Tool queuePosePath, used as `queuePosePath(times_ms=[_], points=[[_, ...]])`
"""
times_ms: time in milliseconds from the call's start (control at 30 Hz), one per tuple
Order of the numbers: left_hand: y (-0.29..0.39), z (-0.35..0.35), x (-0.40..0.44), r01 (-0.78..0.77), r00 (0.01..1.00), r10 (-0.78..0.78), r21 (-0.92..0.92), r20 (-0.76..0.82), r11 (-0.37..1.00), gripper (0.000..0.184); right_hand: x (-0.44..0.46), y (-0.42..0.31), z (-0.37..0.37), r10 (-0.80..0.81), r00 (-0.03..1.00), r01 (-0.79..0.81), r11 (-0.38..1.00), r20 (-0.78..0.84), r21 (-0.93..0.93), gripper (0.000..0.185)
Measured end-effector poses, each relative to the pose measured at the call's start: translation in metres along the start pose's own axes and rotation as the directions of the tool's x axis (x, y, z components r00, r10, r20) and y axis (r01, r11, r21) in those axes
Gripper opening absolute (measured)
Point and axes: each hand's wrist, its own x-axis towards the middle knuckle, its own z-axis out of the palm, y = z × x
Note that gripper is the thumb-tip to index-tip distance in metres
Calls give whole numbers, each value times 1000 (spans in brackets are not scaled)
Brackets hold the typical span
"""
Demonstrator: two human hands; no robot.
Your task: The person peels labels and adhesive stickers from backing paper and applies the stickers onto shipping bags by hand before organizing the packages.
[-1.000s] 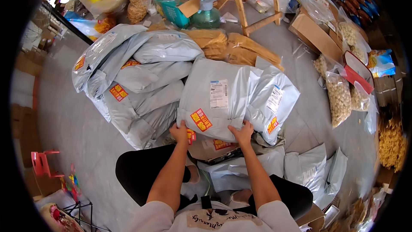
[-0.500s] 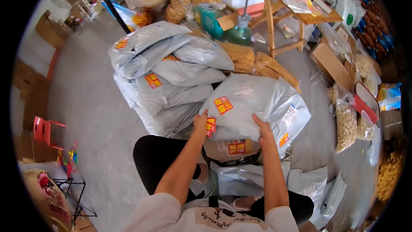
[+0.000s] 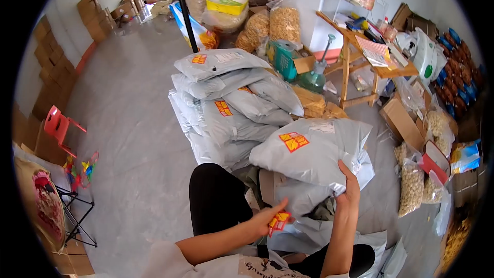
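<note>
A plump grey mailer bag (image 3: 319,149) with a red-and-yellow sticker (image 3: 293,142) on its upper side lies in front of me, tilted up toward my right. My right hand (image 3: 350,188) grips its near right edge, the thumb and fingers closed on the plastic. Lower and to the left, my left hand (image 3: 268,221) is closed on some red-and-yellow stickers (image 3: 279,223), apart from the bag. Beneath the bag is another grey surface, partly hidden. Flat grey mailer bags (image 3: 303,234) lie between my legs.
A pile of filled grey mailer bags (image 3: 226,108) stands ahead on the left. Behind it are a green spray bottle (image 3: 312,80) and a wooden table (image 3: 391,69). On the right are open cardboard boxes (image 3: 404,123) and bagged goods (image 3: 413,185). A red chair (image 3: 60,128) stands far left.
My left hand has left the bag and come down toward me with the stickers. The bag's right side has risen in my right hand. My view has shifted left.
</note>
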Motion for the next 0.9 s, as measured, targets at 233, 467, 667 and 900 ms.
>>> queuePosePath(times_ms=[233, 467, 667, 900], points=[[49, 53, -58, -347, 921, 363, -122, 144, 930, 36, -54, -38, 94, -237, 953, 278, 933, 190, -230, 36], [194, 83, -131, -953, 303, 932, 73, 196, 295, 63, -11, -33, 199, -358, 818, 410, 912, 449, -19, 43], [297, 53, -125, -775, -375, 925, 569, -62, -276, 71, 125, 134, 236, -236, 879, 316, 939, 415, -136, 52], [351, 13, -22, 591, 123, 767, 575, 629, -566, 52, 151, 221, 191, 171, 916, 72, 820, 363, -568, 51]])
